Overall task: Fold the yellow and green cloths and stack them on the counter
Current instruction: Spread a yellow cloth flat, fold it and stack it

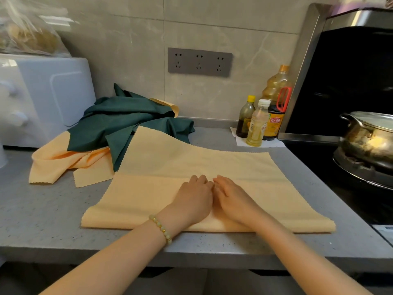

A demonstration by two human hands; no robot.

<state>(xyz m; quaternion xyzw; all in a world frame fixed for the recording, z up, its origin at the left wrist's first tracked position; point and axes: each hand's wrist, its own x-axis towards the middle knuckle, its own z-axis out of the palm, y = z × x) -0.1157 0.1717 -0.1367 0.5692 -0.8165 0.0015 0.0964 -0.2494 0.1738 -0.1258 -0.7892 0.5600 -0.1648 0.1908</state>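
Grey counter (42, 209) carries your yellow cloth (212, 165), partly folded. Your left hand (192, 199) and right hand (231, 198) press flat on it, side by side, fingers straight.

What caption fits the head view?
Left hand and right hand press a part-folded yellow cloth on the counter; green cloth and crumpled yellow cloth heaped behind.

The left forearm (119, 258) and right forearm (297, 252) are bare as far as the view shows; the left hand (193, 199) has a bead bracelet (160, 228) at its wrist (pale green round beads, seemingly with smaller gold ones between); the right hand (231, 199) is bare too.
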